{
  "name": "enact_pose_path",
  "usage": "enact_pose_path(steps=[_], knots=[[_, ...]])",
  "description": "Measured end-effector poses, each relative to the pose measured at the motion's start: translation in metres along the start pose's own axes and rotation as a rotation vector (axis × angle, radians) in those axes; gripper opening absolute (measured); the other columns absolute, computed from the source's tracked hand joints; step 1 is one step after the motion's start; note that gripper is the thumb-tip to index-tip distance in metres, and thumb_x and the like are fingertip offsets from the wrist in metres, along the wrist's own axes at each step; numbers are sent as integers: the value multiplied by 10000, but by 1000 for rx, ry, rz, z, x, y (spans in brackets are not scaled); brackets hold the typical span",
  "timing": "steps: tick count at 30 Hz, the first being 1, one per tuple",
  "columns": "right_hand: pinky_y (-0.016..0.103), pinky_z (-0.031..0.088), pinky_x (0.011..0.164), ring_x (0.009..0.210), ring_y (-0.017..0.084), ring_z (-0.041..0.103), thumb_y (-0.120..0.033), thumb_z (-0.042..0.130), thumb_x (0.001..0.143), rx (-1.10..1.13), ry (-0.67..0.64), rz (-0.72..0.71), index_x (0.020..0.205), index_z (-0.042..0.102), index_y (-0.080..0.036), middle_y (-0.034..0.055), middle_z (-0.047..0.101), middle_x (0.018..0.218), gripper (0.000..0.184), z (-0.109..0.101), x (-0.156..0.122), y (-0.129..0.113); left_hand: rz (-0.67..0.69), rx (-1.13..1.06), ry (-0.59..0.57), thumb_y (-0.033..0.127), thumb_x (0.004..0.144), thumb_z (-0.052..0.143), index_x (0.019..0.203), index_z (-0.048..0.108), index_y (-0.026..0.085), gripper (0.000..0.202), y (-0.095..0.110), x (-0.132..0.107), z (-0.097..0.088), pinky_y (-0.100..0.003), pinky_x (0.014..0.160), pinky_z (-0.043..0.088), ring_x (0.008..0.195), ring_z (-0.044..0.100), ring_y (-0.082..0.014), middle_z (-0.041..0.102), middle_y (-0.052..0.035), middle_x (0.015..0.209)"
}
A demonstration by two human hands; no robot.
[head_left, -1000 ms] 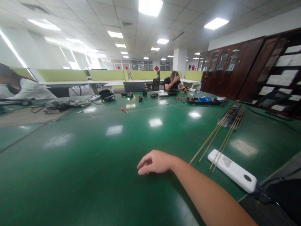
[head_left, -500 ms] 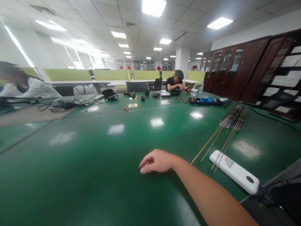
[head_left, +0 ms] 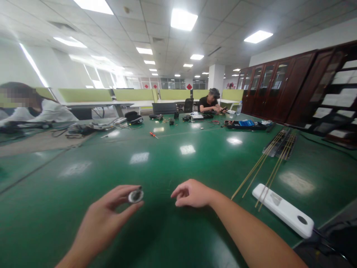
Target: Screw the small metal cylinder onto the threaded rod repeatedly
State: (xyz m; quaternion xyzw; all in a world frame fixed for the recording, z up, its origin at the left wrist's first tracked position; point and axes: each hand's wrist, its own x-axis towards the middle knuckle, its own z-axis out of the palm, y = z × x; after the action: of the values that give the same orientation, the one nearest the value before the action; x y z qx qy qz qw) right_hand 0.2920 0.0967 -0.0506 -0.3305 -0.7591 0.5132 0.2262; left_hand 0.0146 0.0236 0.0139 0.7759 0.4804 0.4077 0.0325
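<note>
"Where is the small round object with a pale rim and a dark centre (head_left: 136, 196)?"

"At the fingertips of the left hand (head_left: 102, 217), above the near part of the glossy green tabletop (head_left: 111, 169). Thumb below, fingers above: they pinch it between them."

"Why by the edge?"

"My guess is that it leaves the round face uncovered and in view, and keeps the palm out of the way."

"Which way does it point?"

"The round face looks back toward the wearer, roughly. A dark bit shows at its top, by the upper fingertip. I can't tell its long axis; any length would run away from us, hidden behind the face."

"And the right hand (head_left: 192, 193)?"

"Loosely curled, the thumb a little apart from the index finger, with nothing visible in it. It's near the object but apart from it. I can't tell whether it rests on the table."

"What lies beyond that arm?"

"Long, thin tan sticks (head_left: 272, 143), wooden by their look. Some near ends cross a white oblong plastic bar (head_left: 287, 213), perhaps simply laid down there."
</note>
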Motion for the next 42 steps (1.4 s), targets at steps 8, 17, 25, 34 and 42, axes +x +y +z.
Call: enact_pose_path(steps=[8,17,25,34,42], knots=[[276,506,788,825,147,635,-119,677,715,-349,307,-294,1178,600,-200,27,679,1002,477,-3,-12,-14,198,-54,-110,295,911,617,1309,588,270,399,10,7,67,-250,839,553,973,663,-177,660,-51,1120],[326,477,899,982,202,617,-251,778,692,-456,252,-371,1183,598,-224,49,655,1092,524,7,-20,-29,171,-146,-61,219,842,685,1011,658,209,171,-1,-9,75,-278,810,549,905,670,-181,694,-49,974],[286,468,771,827,180,624,-314,750,725,-563,265,-284,993,696,-207,38,683,915,293,7,-18,-28,156,-198,-94,230,842,671,989,678,196,152,6,-11,77,-282,767,563,860,676,-183,700,-66,950],[275,457,757,812,173,632,-325,688,803,-602,251,-310,965,727,-206,41,704,892,204,10,-17,-24,151,-183,-119,242,842,683,995,686,198,159,4,-12,79,-279,780,564,877,673,-179,697,-64,958],[263,450,714,763,165,625,-302,690,794,-588,260,-322,913,728,-202,33,704,843,160,11,-15,-22,170,-177,-97,253,844,682,1016,696,197,181,6,-12,80,-280,781,578,878,685,-187,703,-73,966]])
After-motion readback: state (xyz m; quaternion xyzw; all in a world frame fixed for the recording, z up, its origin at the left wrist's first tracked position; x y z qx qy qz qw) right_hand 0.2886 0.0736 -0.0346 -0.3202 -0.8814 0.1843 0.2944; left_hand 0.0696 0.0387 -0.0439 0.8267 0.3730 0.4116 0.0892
